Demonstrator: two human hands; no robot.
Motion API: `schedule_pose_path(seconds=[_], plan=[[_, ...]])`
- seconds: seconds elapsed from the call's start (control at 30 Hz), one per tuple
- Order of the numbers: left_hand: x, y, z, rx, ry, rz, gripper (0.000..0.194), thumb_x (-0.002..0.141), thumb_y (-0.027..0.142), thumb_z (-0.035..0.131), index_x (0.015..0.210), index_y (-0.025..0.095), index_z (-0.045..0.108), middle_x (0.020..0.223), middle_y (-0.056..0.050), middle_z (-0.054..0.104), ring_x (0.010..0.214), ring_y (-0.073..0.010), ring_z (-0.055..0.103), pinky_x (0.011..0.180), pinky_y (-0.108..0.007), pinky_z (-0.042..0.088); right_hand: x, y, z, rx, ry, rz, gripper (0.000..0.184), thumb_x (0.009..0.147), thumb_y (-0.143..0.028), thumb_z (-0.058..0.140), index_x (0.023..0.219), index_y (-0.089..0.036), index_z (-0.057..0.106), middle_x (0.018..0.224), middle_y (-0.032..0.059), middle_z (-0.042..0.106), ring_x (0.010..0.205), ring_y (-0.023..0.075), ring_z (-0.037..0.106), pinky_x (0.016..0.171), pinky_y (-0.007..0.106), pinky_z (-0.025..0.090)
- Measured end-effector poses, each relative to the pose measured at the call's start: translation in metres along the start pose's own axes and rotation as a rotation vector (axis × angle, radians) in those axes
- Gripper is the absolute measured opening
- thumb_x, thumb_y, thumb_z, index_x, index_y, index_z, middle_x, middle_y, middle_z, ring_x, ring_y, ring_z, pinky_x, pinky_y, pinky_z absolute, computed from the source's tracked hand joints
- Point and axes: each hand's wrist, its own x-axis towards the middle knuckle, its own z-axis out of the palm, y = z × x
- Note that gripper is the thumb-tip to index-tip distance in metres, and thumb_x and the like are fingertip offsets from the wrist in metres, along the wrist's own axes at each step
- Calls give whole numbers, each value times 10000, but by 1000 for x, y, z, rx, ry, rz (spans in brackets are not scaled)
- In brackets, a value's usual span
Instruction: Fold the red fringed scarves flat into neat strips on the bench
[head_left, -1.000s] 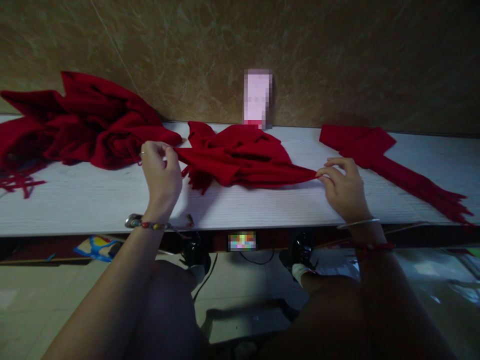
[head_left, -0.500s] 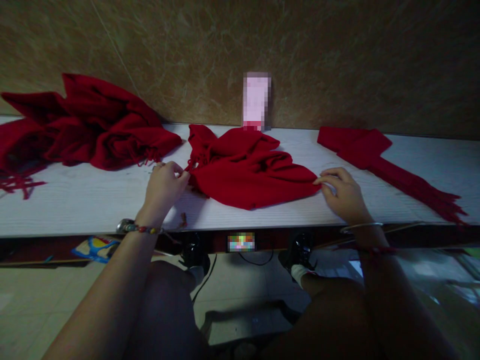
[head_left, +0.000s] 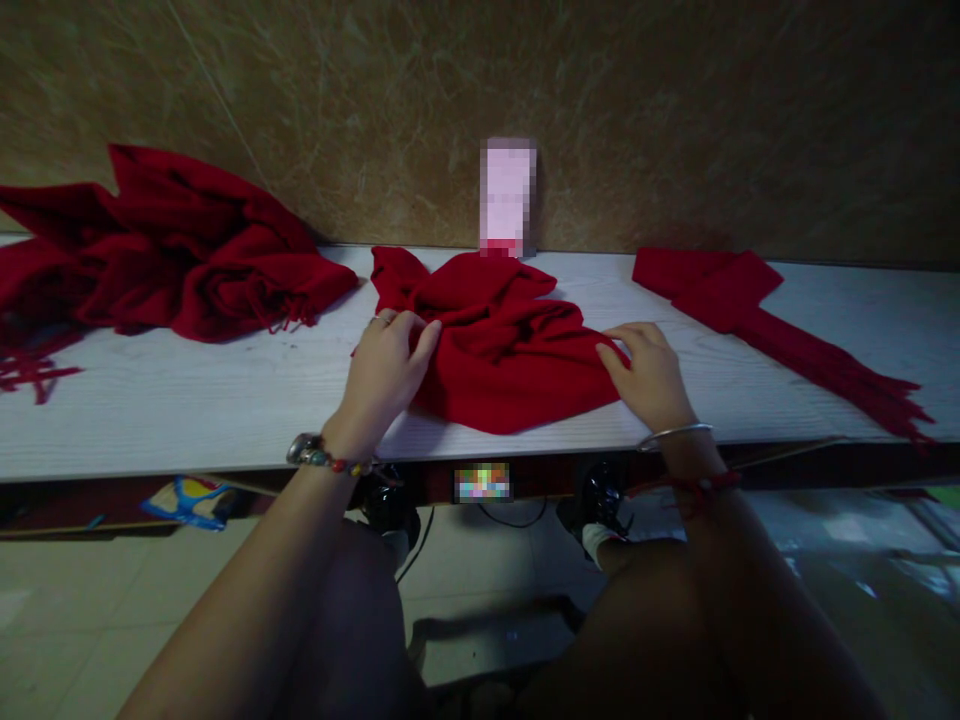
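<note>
A crumpled red scarf [head_left: 502, 340] lies in the middle of the white table [head_left: 187, 400], in front of me. My left hand [head_left: 386, 375] rests on its left edge, fingers together and pressed on the cloth, thumb apart. My right hand [head_left: 649, 375] lies on its right corner, fingers stretched out flat over the fabric. Neither hand lifts the cloth. Both wrists carry bracelets.
A heap of red fringed scarves [head_left: 165, 250] lies at the left of the table. A folded red scarf [head_left: 750, 310] with a fringe lies at the right. A pink blurred object [head_left: 508, 195] stands against the brown wall. Below the table edge are my knees and the tiled floor.
Both hands have moved inward along the table, gathering the stretched scarf into a wider, bunched shape. The pinches at its ends have given way to hands laid on the cloth.
</note>
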Motion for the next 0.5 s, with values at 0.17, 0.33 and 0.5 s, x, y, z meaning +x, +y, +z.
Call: schedule_pose_path(seconds=[0.17, 0.33, 0.5], plan=[[3, 13, 6, -62, -127, -36, 228, 859, 344, 465, 752, 185, 589, 740, -49, 649, 741, -193, 591, 705, -290, 430, 0, -2, 6, 6, 20, -56, 122, 773, -218, 565, 804, -201, 682, 898, 83, 600, 827, 225, 587, 798, 417, 497], [4, 21, 6, -101, -96, -51, 303, 896, 356, 401, 767, 179, 609, 710, -50, 664, 706, -199, 604, 664, -277, 409, -2, -13, 3, 19, 53, -105, 128, 803, -217, 550, 798, -228, 678, 873, 64, 613, 820, 216, 591, 761, 395, 501], [2, 30, 7, -89, -107, -43, 252, 874, 353, 453, 791, 175, 612, 749, -49, 671, 702, -193, 604, 658, -277, 413, -3, -23, 2, 30, 40, -90, 129, 806, -200, 543, 743, -223, 654, 900, 67, 613, 846, 224, 586, 781, 414, 478]])
